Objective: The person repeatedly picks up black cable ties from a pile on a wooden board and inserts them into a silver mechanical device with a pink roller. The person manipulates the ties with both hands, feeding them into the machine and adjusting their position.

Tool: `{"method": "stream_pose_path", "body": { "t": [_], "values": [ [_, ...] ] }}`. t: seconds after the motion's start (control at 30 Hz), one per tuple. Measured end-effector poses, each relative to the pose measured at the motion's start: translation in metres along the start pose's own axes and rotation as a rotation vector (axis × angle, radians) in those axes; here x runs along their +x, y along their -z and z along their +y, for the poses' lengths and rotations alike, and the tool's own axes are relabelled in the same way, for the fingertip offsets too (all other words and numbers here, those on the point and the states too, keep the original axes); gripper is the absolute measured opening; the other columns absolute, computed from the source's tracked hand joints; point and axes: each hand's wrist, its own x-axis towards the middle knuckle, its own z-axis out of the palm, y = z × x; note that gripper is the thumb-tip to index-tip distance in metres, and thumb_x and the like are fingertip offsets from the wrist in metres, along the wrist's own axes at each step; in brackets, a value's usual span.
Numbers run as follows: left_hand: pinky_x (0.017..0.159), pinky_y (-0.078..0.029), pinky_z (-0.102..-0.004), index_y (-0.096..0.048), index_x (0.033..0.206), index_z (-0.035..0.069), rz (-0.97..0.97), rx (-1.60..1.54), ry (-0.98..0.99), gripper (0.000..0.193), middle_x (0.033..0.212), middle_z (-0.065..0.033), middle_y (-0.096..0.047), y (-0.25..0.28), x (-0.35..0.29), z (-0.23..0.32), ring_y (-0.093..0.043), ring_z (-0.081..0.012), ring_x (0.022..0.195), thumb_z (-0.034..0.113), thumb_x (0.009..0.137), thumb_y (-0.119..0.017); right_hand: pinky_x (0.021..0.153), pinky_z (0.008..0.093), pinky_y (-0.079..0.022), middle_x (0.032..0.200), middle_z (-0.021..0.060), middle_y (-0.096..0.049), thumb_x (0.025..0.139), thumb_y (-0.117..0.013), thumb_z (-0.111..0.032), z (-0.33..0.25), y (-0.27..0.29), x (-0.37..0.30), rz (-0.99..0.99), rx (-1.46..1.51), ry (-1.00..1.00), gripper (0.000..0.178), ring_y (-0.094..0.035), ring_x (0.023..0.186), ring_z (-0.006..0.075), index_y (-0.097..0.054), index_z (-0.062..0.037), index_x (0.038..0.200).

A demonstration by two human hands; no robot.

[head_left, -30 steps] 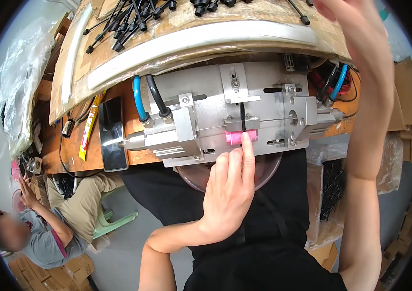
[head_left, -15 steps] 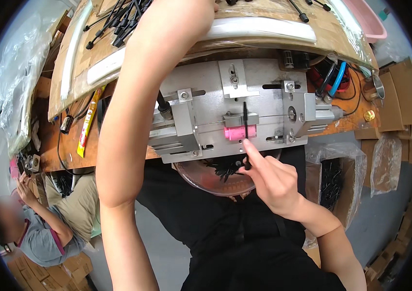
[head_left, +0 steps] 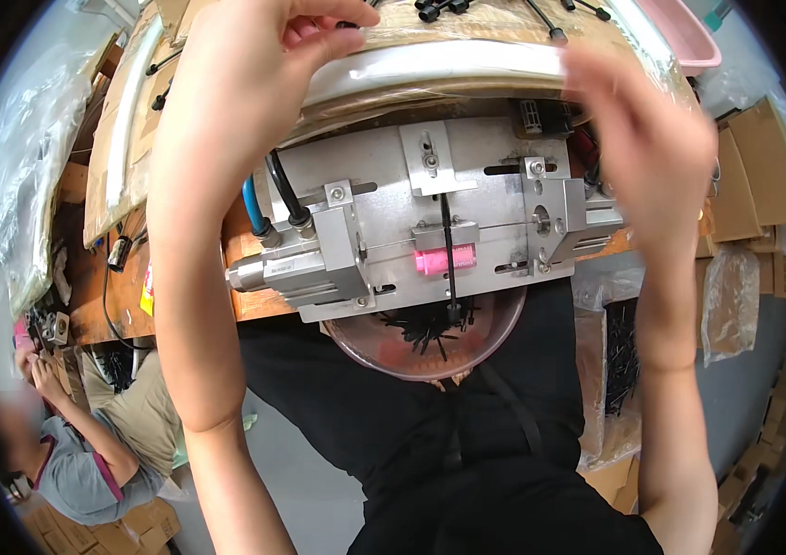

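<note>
My left hand (head_left: 296,42) is at the far side over the cardboard-topped bench, its fingers curled with a small dark bit between fingertips and thumb, too little showing to name. My right hand (head_left: 643,129) is raised over the right end of the metal fixture (head_left: 393,208); motion smears its fingers. A thin black rod with a knobbed end (head_left: 450,250) lies lengthwise on the fixture, crossing a pink cylindrical piece (head_left: 432,261). Its far end meets the bracket (head_left: 428,162); the knob sticks out past the near edge. Neither hand touches it.
Below the fixture a clear bowl (head_left: 383,356) holds several black parts. More black rods (head_left: 541,18) lie on the cardboard (head_left: 393,92). At right stand a lined box of black parts (head_left: 619,370) and cartons (head_left: 763,185). A co-worker (head_left: 87,453) sits at left.
My right hand has let go of the black rod, leaving it on the fixture, and moved up and right. My left hand has drawn back toward me and left. The view has shifted slightly.
</note>
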Motion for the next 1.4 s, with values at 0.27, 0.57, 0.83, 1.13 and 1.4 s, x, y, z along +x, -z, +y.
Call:
{"method": "stream_pose_path", "body": {
  "t": [0.27, 0.57, 0.83, 1.13, 1.4],
  "values": [
    [0.082, -0.051, -0.0174, -0.063, 0.118, 0.000, -0.063, -1.152, 0.180, 0.028, 0.101, -0.0038, -0.063, 0.013, 0.062, -0.056, -0.059, -0.0072, 0.088, 0.021, 0.100, -0.057, 0.069, 0.0369, -0.051, 0.079, 0.0132, -0.067, 0.082, -0.070, -0.017, 0.073, -0.026, 0.085, -0.368, -0.224, -0.188, 0.019, -0.065, 0.075, 0.0254, -0.068, -0.0031, 0.094],
    [0.076, -0.045, -0.0250, -0.056, 0.134, 0.001, 0.180, -0.578, -0.181, 0.049, 0.098, -0.0027, -0.061, -0.019, -0.030, -0.030, -0.054, -0.0099, 0.084, -0.006, 0.086, -0.064, 0.073, 0.0370, -0.052, 0.086, 0.0152, -0.070, 0.080, -0.072, -0.013, 0.118, -0.014, 0.091, -0.535, -0.182, -0.324, 0.020, -0.067, 0.081, 0.0273, -0.069, -0.0023, 0.096],
    [0.075, -0.047, -0.0332, -0.046, 0.142, -0.005, -0.016, -0.175, -0.117, 0.080, 0.092, -0.0078, -0.055, -0.046, -0.153, 0.001, -0.053, -0.0223, 0.082, -0.006, 0.067, -0.075, 0.071, 0.0380, -0.050, 0.080, 0.0141, -0.067, 0.075, -0.075, -0.007, 0.114, -0.042, 0.074, -0.325, -0.083, -0.247, 0.013, -0.065, 0.078, 0.0289, -0.069, -0.0030, 0.086],
    [0.075, -0.045, -0.0313, -0.046, 0.139, -0.007, -0.131, 0.222, -0.106, 0.065, 0.097, -0.0076, -0.051, -0.100, -0.178, 0.027, -0.051, -0.0217, 0.088, 0.005, 0.078, -0.064, 0.065, 0.0243, -0.046, 0.077, 0.0069, -0.061, 0.085, -0.068, -0.009, 0.061, -0.006, 0.073, -0.088, 0.375, -0.567, 0.025, -0.057, 0.072, 0.0118, -0.064, 0.0039, 0.107],
    [0.078, -0.047, -0.0316, -0.044, 0.141, -0.007, -0.172, 0.206, -0.137, 0.067, 0.097, -0.0080, -0.050, -0.095, -0.173, 0.026, -0.051, -0.0226, 0.089, 0.005, 0.078, -0.065, 0.061, 0.0251, -0.047, 0.087, 0.0085, -0.068, 0.090, -0.065, -0.004, 0.035, 0.049, 0.000, 0.003, 0.746, -0.488, 0.014, -0.061, 0.073, 0.0111, -0.065, 0.0032, 0.102]
  ]
}}
